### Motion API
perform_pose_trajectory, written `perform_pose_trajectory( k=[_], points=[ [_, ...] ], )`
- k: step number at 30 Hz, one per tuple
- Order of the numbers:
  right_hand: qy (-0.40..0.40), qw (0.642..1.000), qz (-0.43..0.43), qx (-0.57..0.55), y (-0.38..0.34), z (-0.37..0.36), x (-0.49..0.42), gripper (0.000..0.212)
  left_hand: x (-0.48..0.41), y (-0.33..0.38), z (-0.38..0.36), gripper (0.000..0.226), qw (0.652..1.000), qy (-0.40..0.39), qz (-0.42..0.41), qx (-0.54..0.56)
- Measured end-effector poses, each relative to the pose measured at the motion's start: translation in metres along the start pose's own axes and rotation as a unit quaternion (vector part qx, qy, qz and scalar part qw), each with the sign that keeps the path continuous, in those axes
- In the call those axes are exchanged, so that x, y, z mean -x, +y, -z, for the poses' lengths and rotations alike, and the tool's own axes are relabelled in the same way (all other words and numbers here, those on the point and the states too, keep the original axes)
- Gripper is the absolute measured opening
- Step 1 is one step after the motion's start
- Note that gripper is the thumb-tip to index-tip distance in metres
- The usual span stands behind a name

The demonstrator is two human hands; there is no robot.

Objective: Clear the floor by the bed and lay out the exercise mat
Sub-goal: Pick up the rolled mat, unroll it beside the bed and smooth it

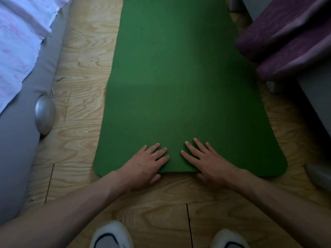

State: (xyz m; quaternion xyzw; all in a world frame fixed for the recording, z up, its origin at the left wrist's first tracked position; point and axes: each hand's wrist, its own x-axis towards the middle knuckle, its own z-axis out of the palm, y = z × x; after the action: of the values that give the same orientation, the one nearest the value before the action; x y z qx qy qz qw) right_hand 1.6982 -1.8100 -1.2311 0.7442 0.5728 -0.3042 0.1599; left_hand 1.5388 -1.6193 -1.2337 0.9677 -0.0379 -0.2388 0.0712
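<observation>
Both hands press flat, fingers straight and spread, holding nothing: the left hand (pixel 146 164) and right hand (pixel 207 161) rest side by side on the near edge of the green exercise mat (pixel 179 77). It lies unrolled on the wooden floor (pixel 80 68), between the grey bed (pixel 16 140) and purple bedding (pixel 286 36).

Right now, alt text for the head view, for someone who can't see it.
A left hand and right hand rest flat on the near end of a green exercise mat unrolled on a wooden floor. Bed at left, purple fabric at right.
</observation>
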Motion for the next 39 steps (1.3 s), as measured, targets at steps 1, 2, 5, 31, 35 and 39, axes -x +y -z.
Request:
perform_pose_trajectory(
  k=[1, 2, 5, 31, 35, 39],
  points=[
    [-0.009, 1.000, 0.003, -0.008, 0.000, 0.003, 0.000, 0.081, 0.000, -0.001, 0.003, 0.066, 1.000, -0.012, -0.001, 0.003],
    [-0.017, 1.000, 0.006, -0.022, 0.001, 0.005, 0.001, 0.076, -0.001, 0.000, 0.005, 0.063, 1.000, -0.029, 0.001, 0.010],
    [-0.024, 0.997, 0.017, -0.069, 0.005, 0.011, 0.003, 0.067, -0.002, 0.000, 0.010, 0.057, 0.997, -0.060, 0.016, 0.053],
    [-0.059, 0.983, 0.053, -0.166, -0.001, 0.040, 0.042, 0.054, 0.027, 0.018, 0.040, 0.037, 0.994, -0.029, -0.029, 0.098],
    [-0.063, 0.979, 0.030, -0.192, 0.002, 0.054, 0.034, 0.046, 0.015, 0.006, 0.050, 0.027, 0.992, -0.037, -0.016, 0.118],
    [-0.071, 0.977, -0.006, -0.201, 0.000, 0.053, 0.028, 0.040, 0.005, 0.000, 0.046, 0.028, 0.990, -0.048, -0.002, 0.132]
  ],
)
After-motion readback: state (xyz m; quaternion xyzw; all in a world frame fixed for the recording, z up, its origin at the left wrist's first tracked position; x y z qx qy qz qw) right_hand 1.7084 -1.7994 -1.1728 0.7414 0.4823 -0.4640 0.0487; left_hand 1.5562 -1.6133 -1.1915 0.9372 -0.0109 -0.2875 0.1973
